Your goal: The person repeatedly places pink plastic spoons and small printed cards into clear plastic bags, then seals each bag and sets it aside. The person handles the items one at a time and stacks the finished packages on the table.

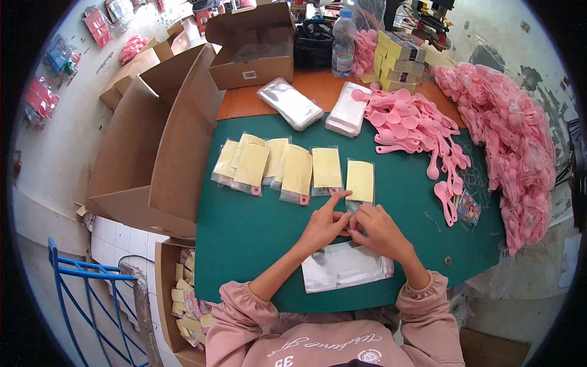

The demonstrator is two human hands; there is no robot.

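Observation:
Both of my hands are at the lower end of a clear plastic bag (361, 180) with a yellow card inside. My left hand (327, 221) has its index finger stretched onto the bag's lower part, the other fingers bent in beside its end. Curled fingers of my right hand (380, 230) pinch the same end, hiding most of it. Under my wrists lies a stack of clear plastic bags (342, 269). To the left are several bagged yellow cards (296, 171), some showing a pink handle tip.
Loose pink spoons (400, 122) lie in a pile at the back right, beside large bags of pink spoons (501, 134). Bundles of clear bags (290, 104), a water bottle (343, 46) and stacked cards (398, 58) stand behind. Cardboard boxes (177, 140) flank the green table (244, 244).

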